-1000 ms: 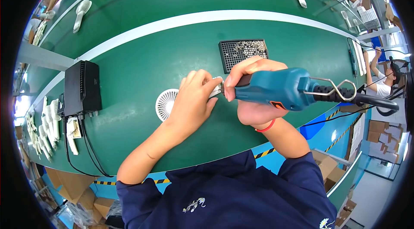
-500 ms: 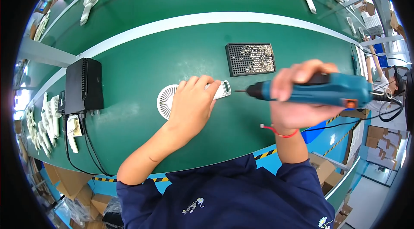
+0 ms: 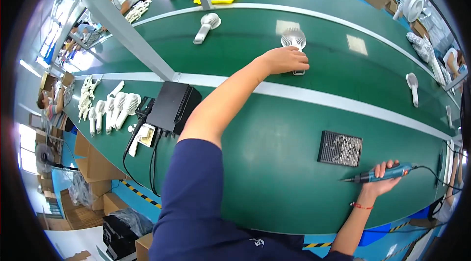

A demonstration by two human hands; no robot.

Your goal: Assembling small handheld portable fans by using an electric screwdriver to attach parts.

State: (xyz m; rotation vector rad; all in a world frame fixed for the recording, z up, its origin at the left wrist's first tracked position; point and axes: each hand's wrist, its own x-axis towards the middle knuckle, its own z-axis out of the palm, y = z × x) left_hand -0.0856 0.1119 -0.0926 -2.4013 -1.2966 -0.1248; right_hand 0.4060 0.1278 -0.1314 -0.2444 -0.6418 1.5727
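Observation:
My left arm stretches out across the white rail, and my left hand (image 3: pixel 285 60) is closed over the handle of a white handheld fan (image 3: pixel 293 38). The fan's round grille points away from me; its handle end peeks out below my fingers. Low on the right, my right hand (image 3: pixel 385 178) grips a blue and black electric screwdriver (image 3: pixel 378 175), its bit pointing left and touching nothing. Just beyond that tool sits a black screw tray (image 3: pixel 341 148) with many small screws in its holes.
A black power box (image 3: pixel 174 108) with cables stands left, beside a row of white fans (image 3: pixel 128 109). Other fans lie on the far green strip, one left (image 3: pixel 207 26), one right (image 3: pixel 412 86). A grey post (image 3: pixel 130 30) rises at left. Co-workers sit beyond, near a yellow tray (image 3: pixel 225 0).
My left hand has carried the fan from the near table up over the white rail to the far strip. My right hand has lowered the screwdriver and drawn it right. The view has shifted too.

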